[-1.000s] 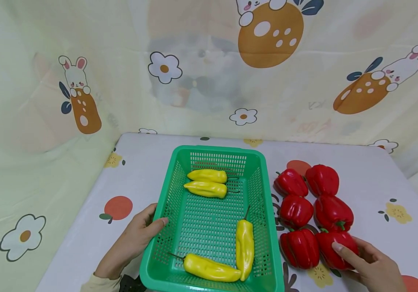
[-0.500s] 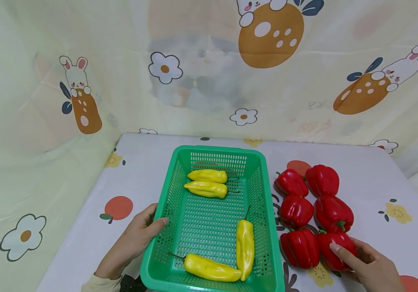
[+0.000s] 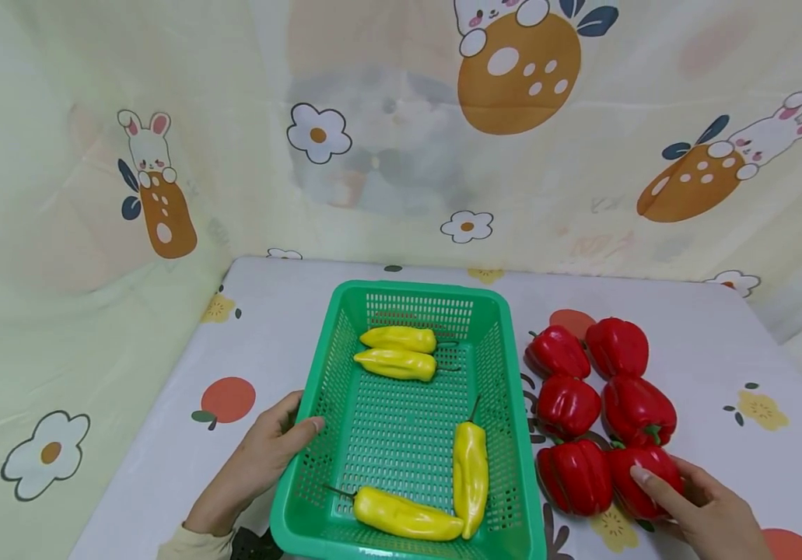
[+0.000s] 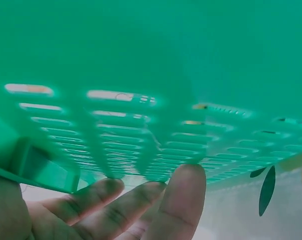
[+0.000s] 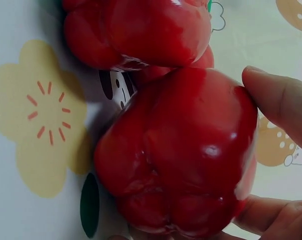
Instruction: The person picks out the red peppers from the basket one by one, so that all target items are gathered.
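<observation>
A green perforated plastic basket [image 3: 401, 289] stands on the table, and my left hand [image 3: 271, 451] holds its left side, thumb over the rim. The left wrist view shows the fingers [image 4: 183, 200] beneath the slotted wall. Inside lie two yellow peppers at the back, one of them a yellow pepper [image 3: 397, 364], plus a yellow pepper [image 3: 470, 474] upright along the right and another yellow pepper [image 3: 404, 513] across the front. My right hand [image 3: 712, 502] grips the nearest right red bell pepper [image 5: 186, 145], thumb on top and fingers around its far side.
Several other red bell peppers stand in two columns right of the basket, including a front-left bell pepper [image 3: 574, 476] and a back-right bell pepper [image 3: 618, 347]. A printed cloth covers the table [image 3: 267, 311], and a patterned curtain [image 3: 386, 171] hangs behind it.
The held red bell pepper has shifted slightly left under my right hand, toward its neighbour. The left hand and basket stay put. The view tilts very slightly.
</observation>
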Motion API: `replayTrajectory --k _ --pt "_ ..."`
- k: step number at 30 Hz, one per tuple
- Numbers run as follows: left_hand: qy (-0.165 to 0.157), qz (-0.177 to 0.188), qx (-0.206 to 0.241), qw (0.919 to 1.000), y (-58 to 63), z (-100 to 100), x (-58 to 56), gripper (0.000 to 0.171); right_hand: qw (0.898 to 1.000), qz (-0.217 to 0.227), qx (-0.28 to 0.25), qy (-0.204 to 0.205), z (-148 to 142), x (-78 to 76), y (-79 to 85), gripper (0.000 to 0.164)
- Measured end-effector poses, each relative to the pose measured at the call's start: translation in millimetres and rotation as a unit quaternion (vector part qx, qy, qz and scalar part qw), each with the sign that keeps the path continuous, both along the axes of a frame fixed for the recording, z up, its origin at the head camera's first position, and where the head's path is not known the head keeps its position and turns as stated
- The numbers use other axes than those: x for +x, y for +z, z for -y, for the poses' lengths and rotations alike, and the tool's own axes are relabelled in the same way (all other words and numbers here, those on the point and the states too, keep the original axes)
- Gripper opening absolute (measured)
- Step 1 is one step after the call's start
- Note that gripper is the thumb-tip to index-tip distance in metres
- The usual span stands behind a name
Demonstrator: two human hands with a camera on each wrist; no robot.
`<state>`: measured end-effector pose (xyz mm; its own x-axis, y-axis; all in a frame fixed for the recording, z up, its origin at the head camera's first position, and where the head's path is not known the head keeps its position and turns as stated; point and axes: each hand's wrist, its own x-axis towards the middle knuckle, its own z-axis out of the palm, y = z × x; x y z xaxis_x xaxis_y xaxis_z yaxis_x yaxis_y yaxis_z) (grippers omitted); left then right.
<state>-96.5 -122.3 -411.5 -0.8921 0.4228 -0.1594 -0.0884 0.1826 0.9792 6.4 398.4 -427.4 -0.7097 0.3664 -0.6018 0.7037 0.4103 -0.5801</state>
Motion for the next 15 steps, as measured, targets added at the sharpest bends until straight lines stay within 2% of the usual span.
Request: replayTrajectory --k 5,8,10,13,15 --pt "0.028 -0.013 -0.001 0.9995 -2.0 -0.9 -0.5 0.048 1.0 -0.005 0.01 0.016 -0.5 -4.5 -0.5 0.114" --pt "0.046 -0.029 -0.018 0.9983 -2.2 -0.6 -0.8 0.045 0.999 0.003 0.018 0.039 -2.1 -7.8 1.1 0.113" --pt "0.048 -0.04 -0.041 0.9972 -1.0 0.4 -1.4 0.044 0.997 0.016 0.038 0.065 -4.6 -10.3 6.4 0.112" --pt "0.014 -0.062 -0.109 0.992 8.1 3.5 -4.6 0.048 0.988 0.02 0.108 0.109 -6.9 -17.8 22.6 0.109" --pt "-0.024 -0.078 -0.184 0.9795 21.6 5.8 -8.8 0.052 0.976 0.0 0.176 0.131 -8.0 -26.0 38.8 0.107"
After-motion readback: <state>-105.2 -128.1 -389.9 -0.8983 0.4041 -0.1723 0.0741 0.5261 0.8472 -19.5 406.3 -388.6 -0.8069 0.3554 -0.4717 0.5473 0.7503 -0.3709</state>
